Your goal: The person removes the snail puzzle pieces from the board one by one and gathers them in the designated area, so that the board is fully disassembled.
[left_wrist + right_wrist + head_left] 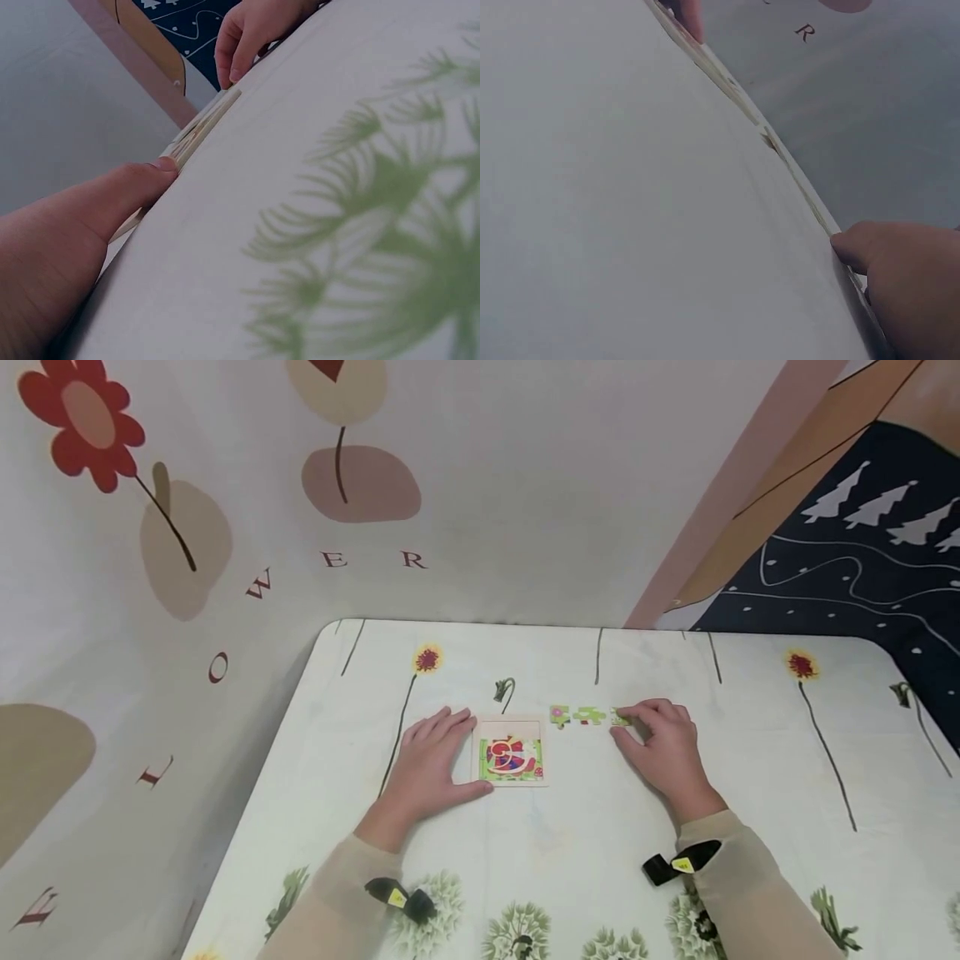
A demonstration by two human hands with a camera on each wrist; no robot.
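Note:
A small square jigsaw tray lies on the table, its lower part filled with a colourful picture and its upper part bare wood. My left hand rests at the tray's left side, fingers extended along the edge and thumb at the lower left corner. In the left wrist view, the thumb touches the tray edge. To the right of the tray, a green puzzle piece with a pink flower and another green piece lie in a row. At the row's end, my right hand pinches a third puzzle piece between thumb and fingers.
The white tablecloth carries printed flowers, stems and leaves. Behind the table's back edge hangs a pale cloth with printed letters and flowers. Dark blue fabric with white trees shows at the right. Wrist cameras sit on both sleeves.

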